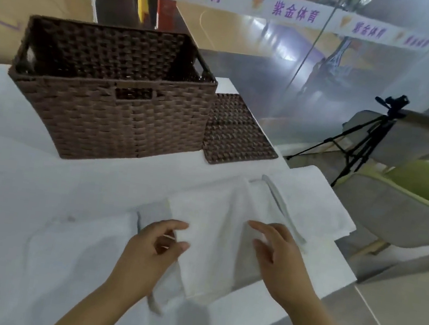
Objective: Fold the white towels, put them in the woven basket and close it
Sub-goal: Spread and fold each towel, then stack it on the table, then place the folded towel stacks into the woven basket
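Note:
A brown woven basket (110, 107) stands open and looks empty at the back left of the white table. Its flat woven lid (237, 132) lies on the table just right of it. A white towel (211, 234) lies partly folded in front of me. My left hand (153, 248) pinches the towel's left edge between thumb and fingers. My right hand (277, 255) rests flat on the towel's right part, fingers spread. A second white towel (321, 203) lies flat beyond it at the right. Another white towel (70, 241) lies flat at the left.
The table (13, 160) is covered in white cloth; its right edge drops off near the towels. A black tripod with a camera (370, 135) and grey and green chairs (410, 202) stand to the right. A glass wall is behind.

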`<state>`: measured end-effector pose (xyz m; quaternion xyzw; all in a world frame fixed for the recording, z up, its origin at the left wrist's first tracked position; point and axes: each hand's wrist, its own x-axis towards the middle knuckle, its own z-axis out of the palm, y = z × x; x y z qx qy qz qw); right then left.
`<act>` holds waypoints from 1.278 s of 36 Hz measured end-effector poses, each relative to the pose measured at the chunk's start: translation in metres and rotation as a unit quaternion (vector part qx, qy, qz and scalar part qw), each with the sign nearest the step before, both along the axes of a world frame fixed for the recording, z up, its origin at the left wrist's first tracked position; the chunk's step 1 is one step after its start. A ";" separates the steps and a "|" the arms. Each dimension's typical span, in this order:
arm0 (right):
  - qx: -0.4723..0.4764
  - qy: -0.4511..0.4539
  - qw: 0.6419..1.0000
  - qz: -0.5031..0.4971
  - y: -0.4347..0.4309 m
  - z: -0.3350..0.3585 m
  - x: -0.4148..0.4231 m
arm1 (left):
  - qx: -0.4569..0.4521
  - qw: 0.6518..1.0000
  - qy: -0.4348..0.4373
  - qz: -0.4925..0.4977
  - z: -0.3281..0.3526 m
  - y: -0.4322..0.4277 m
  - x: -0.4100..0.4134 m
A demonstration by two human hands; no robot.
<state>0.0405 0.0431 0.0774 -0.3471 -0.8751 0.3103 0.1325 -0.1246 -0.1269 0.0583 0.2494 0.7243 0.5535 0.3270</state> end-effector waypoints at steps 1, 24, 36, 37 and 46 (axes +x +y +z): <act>0.013 0.000 1.000 -0.012 0.011 0.002 -0.001 | 0.007 1.000 0.001 -0.011 -0.001 0.013 -0.002; 0.161 -0.158 0.974 -0.019 0.140 -0.003 -0.021 | -0.114 0.978 0.122 -0.126 -0.041 0.123 -0.006; 0.133 -0.146 0.962 0.190 0.149 0.022 -0.113 | -0.212 0.955 0.205 0.040 0.003 0.079 -0.059; 0.134 -0.144 0.960 0.199 0.148 0.026 -0.124 | -0.219 0.951 0.213 0.049 0.008 0.073 -0.067; 0.190 -0.102 0.949 0.229 0.138 0.066 -0.234 | -0.245 0.914 0.306 0.106 0.057 0.032 -0.168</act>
